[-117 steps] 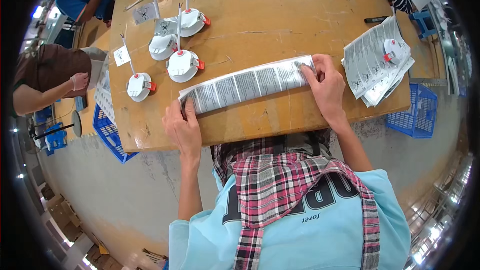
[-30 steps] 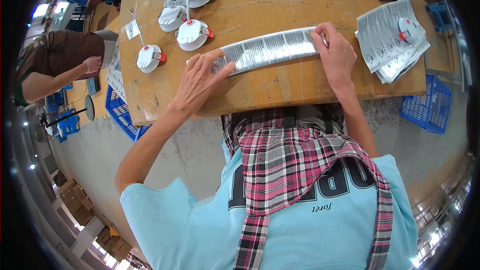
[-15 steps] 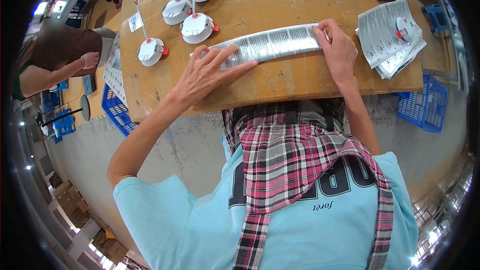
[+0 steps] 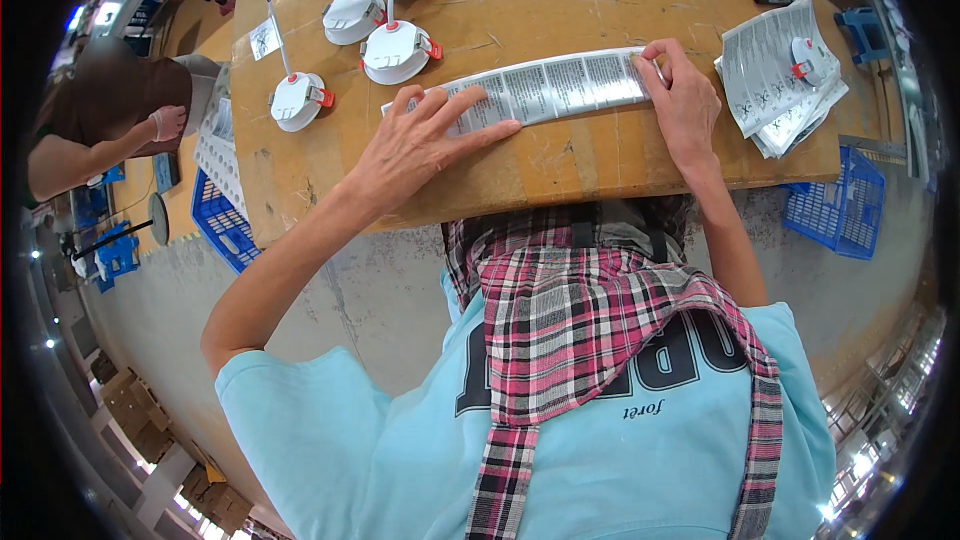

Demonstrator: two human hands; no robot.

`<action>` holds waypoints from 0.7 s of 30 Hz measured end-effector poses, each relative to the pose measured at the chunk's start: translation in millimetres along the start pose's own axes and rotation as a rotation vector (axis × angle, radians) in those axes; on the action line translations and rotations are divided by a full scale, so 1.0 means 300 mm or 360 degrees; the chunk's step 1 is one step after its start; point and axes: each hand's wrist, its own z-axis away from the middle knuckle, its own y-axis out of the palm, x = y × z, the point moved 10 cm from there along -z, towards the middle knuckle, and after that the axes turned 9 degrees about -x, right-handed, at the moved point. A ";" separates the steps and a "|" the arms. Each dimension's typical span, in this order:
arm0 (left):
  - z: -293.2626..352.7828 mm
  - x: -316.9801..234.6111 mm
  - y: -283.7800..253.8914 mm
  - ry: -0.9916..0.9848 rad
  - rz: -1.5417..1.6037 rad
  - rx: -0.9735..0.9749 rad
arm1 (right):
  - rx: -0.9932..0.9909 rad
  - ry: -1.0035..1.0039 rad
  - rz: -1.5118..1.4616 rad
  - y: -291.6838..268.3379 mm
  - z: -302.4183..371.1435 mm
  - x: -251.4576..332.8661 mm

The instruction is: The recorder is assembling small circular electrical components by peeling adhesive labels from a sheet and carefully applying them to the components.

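A long silver strip of printed labels (image 4: 565, 86) lies across the tabletop in front of me, curved slightly in this view. My left hand (image 4: 415, 145) rests flat over its left end, fingers spread and the thumb reaching along the near edge. At the opposite end, my right hand (image 4: 685, 105) pinches the corner of the strip between thumb and forefinger. The nearest round white downlight (image 4: 396, 52), with red clips and an upright cable, stands just beyond my left hand. Another white downlight (image 4: 297, 100) stands farther left, a small tag on its cable.
More downlights (image 4: 353, 17) stand at the back left of the cardboard-covered table (image 4: 620, 155). On the right, a stack of silver label sheets (image 4: 760, 70) carries a small white lamp (image 4: 812, 60). A black marker (image 4: 775, 0) lies behind it. Blue crates (image 4: 835, 205) flank the table; a co-worker (image 4: 110, 130) is at left.
Both hands keep nearly the same places on the label strip. The whole view has shifted slightly, and the co-worker's gloved hand at the left has moved a little.
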 end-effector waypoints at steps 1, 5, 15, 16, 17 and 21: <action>-0.008 0.001 -0.003 0.0013 0.0073 0.0001 | -0.0007 -0.0012 -0.0015 -0.002 -0.004 0.002; -0.037 -0.013 -0.041 0.0100 0.0351 -0.0059 | -0.0114 -0.0075 0.0018 -0.015 -0.025 0.012; -0.080 -0.095 -0.038 0.0408 0.0376 -0.0328 | -0.0175 -0.0346 -0.0017 -0.045 0.006 0.070; -0.091 -0.107 -0.043 0.0422 0.0449 -0.0322 | -0.0212 -0.0387 -0.0051 -0.060 0.015 0.079; -0.098 -0.111 -0.048 0.0435 0.0525 -0.0315 | -0.0212 -0.0373 -0.0046 -0.063 0.018 0.077; -0.124 -0.128 -0.072 0.0434 0.0435 -0.0337 | -0.0183 -0.0385 -0.0011 -0.077 0.011 0.092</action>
